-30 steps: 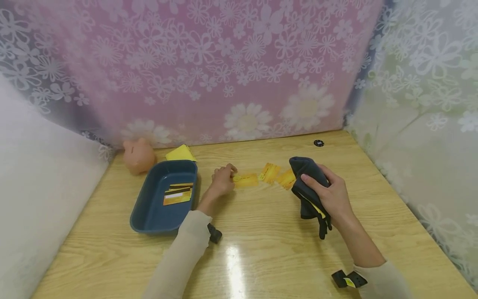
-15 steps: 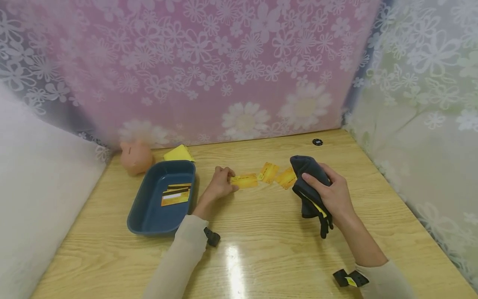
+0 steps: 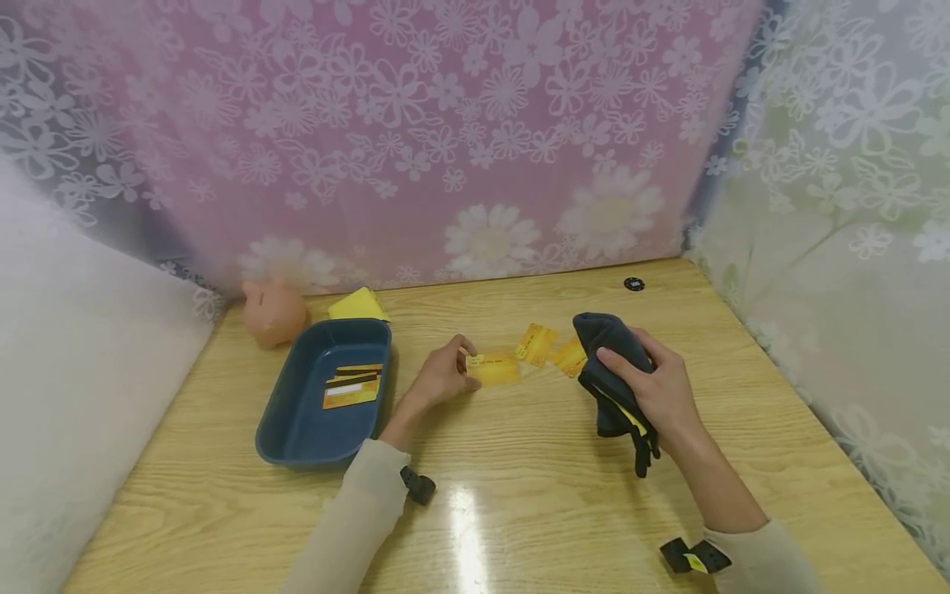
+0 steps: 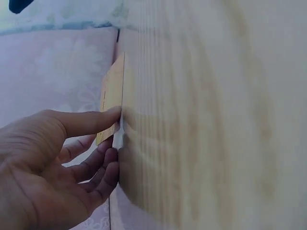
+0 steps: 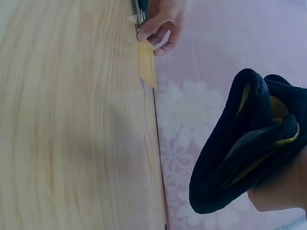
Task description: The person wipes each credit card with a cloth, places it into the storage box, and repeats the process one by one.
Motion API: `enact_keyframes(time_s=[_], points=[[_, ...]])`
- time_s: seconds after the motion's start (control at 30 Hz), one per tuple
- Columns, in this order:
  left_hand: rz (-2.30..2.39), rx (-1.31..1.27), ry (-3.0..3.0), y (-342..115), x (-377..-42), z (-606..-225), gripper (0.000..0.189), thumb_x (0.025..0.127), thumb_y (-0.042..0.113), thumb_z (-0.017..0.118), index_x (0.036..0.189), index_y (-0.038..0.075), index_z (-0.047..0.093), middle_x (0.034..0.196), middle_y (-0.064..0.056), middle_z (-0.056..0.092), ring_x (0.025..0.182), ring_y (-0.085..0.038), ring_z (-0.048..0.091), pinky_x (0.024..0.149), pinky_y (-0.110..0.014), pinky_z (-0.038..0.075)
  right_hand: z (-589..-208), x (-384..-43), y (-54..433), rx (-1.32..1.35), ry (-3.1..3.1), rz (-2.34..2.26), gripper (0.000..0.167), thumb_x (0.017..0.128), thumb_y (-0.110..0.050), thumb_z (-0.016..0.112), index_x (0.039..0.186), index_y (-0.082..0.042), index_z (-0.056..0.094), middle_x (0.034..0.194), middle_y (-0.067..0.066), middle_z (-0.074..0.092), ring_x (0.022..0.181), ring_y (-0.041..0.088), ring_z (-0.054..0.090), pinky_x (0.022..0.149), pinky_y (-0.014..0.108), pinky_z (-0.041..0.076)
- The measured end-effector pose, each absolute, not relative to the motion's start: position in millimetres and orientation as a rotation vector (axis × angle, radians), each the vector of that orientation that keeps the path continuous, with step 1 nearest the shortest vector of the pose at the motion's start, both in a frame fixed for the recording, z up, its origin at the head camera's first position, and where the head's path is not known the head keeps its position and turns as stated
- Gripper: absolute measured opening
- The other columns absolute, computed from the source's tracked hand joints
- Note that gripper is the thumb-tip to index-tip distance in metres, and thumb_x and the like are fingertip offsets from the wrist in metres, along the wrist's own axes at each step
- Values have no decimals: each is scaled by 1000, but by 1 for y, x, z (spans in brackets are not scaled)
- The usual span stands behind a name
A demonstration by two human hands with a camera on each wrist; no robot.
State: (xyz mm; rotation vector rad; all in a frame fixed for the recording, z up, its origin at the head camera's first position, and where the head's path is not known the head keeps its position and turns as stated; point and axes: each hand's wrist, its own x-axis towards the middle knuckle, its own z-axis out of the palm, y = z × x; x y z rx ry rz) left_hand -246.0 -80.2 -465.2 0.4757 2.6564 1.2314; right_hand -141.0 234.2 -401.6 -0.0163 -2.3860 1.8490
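In the head view, my left hand (image 3: 439, 375) pinches the left end of a yellow card (image 3: 496, 370) between thumb and fingers. In the left wrist view the card (image 4: 113, 91) tilts up at the tabletop, with the thumb on its near edge. Two more yellow cards, a middle one (image 3: 535, 343) and a right one (image 3: 568, 357), lie in a row to its right. My right hand (image 3: 664, 388) grips a folded dark cloth (image 3: 614, 355) with yellow inside, above the table. The right wrist view shows the cloth's (image 5: 225, 148) layered folds; most of that hand is hidden there.
A blue tub (image 3: 297, 429) holding several striped cards (image 3: 352, 389) stands left of my left hand. Behind it sit a piggy bank (image 3: 275, 313) and a folded yellow item (image 3: 359, 304). A black poker chip (image 3: 634, 284) lies far right, near the flowered curtain (image 3: 460, 165).
The left hand has shifted slightly toward me, its thumb now at the card's near edge. That card has moved a little nearer with it. The right hand and cloth stay nearly still.
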Motion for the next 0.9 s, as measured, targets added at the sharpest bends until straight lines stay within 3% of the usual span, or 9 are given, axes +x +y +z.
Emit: enact_keyframes(time_s=[0.27, 0.4, 0.53, 0.67, 0.9], points=[[1532, 373, 2594, -72, -227, -459, 49, 86, -12, 77, 128, 7, 61, 113, -13, 57, 82, -19, 59, 66, -29, 56, -403, -142, 225, 16, -2384, 1883, 54, 100, -41, 71, 145, -14, 59, 132, 16, 61, 96, 12, 71, 77, 28, 63], [1759, 300, 2426, -71, -219, -454, 50, 89, -11, 75, 133, 8, 59, 122, -13, 52, 82, -18, 59, 77, -36, 63, -404, -143, 219, 44, -2373, 1935, 55, 99, -40, 72, 146, -14, 58, 132, 18, 62, 95, 14, 73, 77, 30, 63], [1885, 308, 2319, -72, -211, -447, 55, 91, -8, 75, 140, 8, 56, 130, -11, 50, 89, -20, 63, 86, -43, 62, -403, -144, 209, 72, -2364, 1974, 56, 99, -39, 72, 147, -14, 58, 133, 18, 62, 96, 14, 73, 78, 30, 63], [1951, 353, 2278, -73, -205, -439, 57, 91, -5, 76, 141, 11, 56, 133, -9, 52, 98, -22, 66, 85, -37, 62, -401, -145, 198, 98, -2357, 2014, 56, 99, -39, 73, 147, -15, 58, 135, 17, 62, 99, 16, 74, 80, 31, 63], [2023, 472, 2251, -71, -192, -420, 59, 89, -10, 76, 141, 11, 56, 130, -11, 57, 97, -25, 68, 81, -30, 62, -399, -147, 177, 183, -2382, 1992, 52, 98, -37, 74, 145, -17, 61, 138, 13, 62, 105, 19, 71, 85, 29, 61]])
